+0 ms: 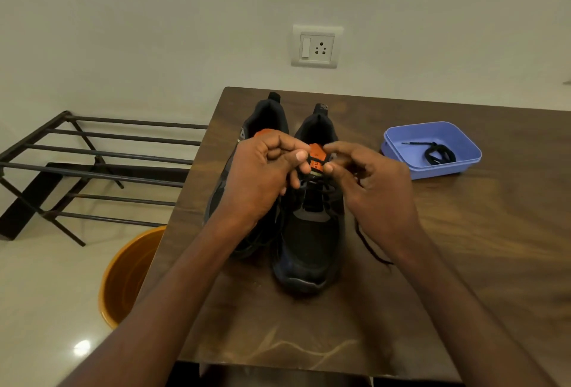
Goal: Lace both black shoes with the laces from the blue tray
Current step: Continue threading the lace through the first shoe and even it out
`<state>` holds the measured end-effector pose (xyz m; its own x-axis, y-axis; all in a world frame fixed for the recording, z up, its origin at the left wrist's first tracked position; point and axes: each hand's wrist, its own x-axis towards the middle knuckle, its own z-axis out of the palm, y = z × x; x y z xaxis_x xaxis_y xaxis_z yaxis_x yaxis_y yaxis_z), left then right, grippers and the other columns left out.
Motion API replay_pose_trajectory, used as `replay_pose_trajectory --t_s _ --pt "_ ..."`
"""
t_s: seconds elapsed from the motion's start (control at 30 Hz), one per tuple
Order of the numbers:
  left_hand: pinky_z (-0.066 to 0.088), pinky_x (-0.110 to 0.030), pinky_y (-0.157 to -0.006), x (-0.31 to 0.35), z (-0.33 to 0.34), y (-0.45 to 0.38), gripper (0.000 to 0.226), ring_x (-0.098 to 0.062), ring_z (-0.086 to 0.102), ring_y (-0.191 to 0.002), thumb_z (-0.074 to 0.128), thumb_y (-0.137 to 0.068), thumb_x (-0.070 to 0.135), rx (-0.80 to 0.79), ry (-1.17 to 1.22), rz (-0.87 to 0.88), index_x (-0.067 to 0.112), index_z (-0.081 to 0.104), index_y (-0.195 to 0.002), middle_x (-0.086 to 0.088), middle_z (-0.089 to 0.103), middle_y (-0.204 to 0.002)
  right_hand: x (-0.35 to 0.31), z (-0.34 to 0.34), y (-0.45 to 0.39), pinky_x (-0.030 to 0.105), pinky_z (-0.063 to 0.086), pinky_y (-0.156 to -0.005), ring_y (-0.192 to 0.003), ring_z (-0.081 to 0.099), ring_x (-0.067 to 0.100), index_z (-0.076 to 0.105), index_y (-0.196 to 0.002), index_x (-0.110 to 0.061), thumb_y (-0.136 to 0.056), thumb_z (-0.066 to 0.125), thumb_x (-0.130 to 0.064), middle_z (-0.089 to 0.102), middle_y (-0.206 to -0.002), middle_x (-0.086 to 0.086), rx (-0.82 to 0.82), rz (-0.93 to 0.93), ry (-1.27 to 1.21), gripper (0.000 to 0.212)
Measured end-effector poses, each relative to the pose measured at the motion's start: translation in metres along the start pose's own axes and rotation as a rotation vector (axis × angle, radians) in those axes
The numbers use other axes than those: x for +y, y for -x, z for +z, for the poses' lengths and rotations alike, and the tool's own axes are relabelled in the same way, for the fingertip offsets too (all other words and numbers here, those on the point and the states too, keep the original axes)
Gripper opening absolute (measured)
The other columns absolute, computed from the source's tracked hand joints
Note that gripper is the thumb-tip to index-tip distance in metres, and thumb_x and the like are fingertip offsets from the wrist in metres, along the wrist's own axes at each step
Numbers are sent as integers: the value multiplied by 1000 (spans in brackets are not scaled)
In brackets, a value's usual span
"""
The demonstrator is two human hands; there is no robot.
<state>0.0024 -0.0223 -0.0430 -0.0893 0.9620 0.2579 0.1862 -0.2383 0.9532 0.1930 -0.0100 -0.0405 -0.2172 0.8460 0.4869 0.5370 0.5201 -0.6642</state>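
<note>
Brown table (pixel 463 247): both hands, left (pixel 259 176) and right (pixel 374 182), pinching lace at right shoe's (pixel 309 244) tongue. Upper eyelets next; second lace (pixel 435 153) waiting in tray (pixel 398 136) at two o'clock.

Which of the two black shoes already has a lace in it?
The shoe on the right, under both hands; lace crosses its eyelets. The left shoe shows none that I can see.

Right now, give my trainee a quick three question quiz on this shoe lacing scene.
1. True or false: the blue tray still holds a lace.
2. Which shoe are both hands working on? A) left shoe B) right shoe
3. What orange part sits between the left hand and the right hand?

Key: 1 true; 2 B; 3 the tongue tag.
</note>
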Motion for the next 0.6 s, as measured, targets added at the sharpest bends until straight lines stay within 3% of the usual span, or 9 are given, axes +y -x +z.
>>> replay_pose_trajectory --t_s 0.13,0.23,0.33,0.4,0.5,0.6 --pt "51 -15 -60 4 7 -1 14 -7 66 -68 60 -101 2 17 -91 87 4 73 -107 -5 75 -84 1 8 0 29 61 -79 -86 71 3 78 -108 -20 -95 72 -15 76 -95 -10 43 97 -41 16" --pt "57 -31 -91 -5 1 -5 33 -12 64 -104 54 -97 -3 26 -492 256 12 72 -120 -2 70 -116 1 10 -3 25 61 -70 -77 71 7 73 -105 -21 -97 68 -13 73 -90 -10 100 198 -127 12" --pt "47 -35 -109 -12 -5 -9 53 -19 47 -133 64 -88 -6 -126 -751 294 20 68 -134 -1 52 -148 1 14 -7 28 62 -70 -72 70 10 72 -113 -20 -100 61 -3 74 -98 -6 122 205 -179 23" --pt "50 -40 -107 -16 -4 -12 63 -21 45 -136 67 -85 -9 -191 -792 301 24 64 -139 1 46 -155 2 21 -8 34 62 -78 -79 70 9 73 -118 -20 -99 60 -1 75 -105 -6 128 158 -116 29" --pt "50 -49 -101 -16 -1 -15 61 -22 53 -130 67 -88 -5 -228 -821 309 23 59 -141 5 51 -151 2 31 -8 37 62 -85 -91 71 10 75 -116 -17 -96 68 -8 77 -107 -3 152 81 22 23" --pt "48 -36 -110 -16 -2 -17 50 -16 55 -128 67 -89 -7 -235 -716 288 16 63 -134 3 60 -138 1 36 -8 33 60 -86 -94 71 13 75 -115 -14 -95 70 -8 76 -107 1 141 -10 130 22"
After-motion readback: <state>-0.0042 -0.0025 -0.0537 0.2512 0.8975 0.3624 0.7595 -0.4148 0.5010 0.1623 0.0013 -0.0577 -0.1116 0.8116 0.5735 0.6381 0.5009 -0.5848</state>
